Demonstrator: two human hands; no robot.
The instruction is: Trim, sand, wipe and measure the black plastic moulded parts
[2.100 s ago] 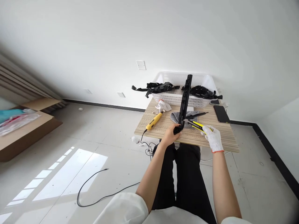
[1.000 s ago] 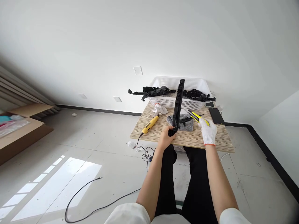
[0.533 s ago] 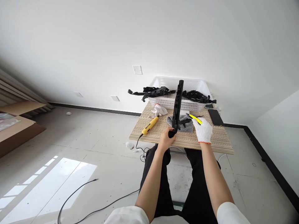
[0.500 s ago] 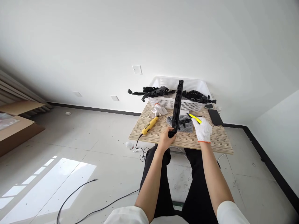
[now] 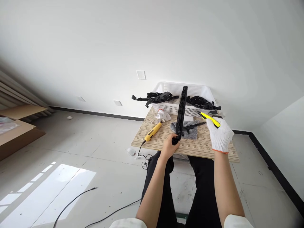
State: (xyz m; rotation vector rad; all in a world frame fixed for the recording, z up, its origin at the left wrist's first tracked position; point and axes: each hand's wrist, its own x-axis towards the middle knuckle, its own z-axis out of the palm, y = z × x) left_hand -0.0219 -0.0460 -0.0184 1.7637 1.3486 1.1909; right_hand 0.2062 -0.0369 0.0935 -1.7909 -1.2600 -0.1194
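Note:
My bare left hand point(image 5: 169, 146) grips the lower end of a long black plastic strip point(image 5: 181, 114), which points away from me over the table. In a white knit glove, my right hand point(image 5: 220, 134) is closed around a yellow utility knife point(image 5: 211, 119), its dark tip pointing left toward the strip but apart from it. Beneath the strip lies a grey cloth point(image 5: 193, 133) with a dark slender tool point(image 5: 190, 128) on it. A yellow corded tool point(image 5: 153, 131) rests on the table left of the strip.
A white plastic basket point(image 5: 166, 107) at the back holds several black plastic parts point(image 5: 201, 102), some overhanging its rim. A white glove point(image 5: 162, 116) lies on the wooden table point(image 5: 142, 136). Black cable point(image 5: 71, 202) trails across the floor; a cardboard box point(image 5: 19, 136) stands far left.
My right hand has moved right with the utility knife, away from the black strip. My left hand still holds the strip in nearly the same place. The view has shifted slightly.

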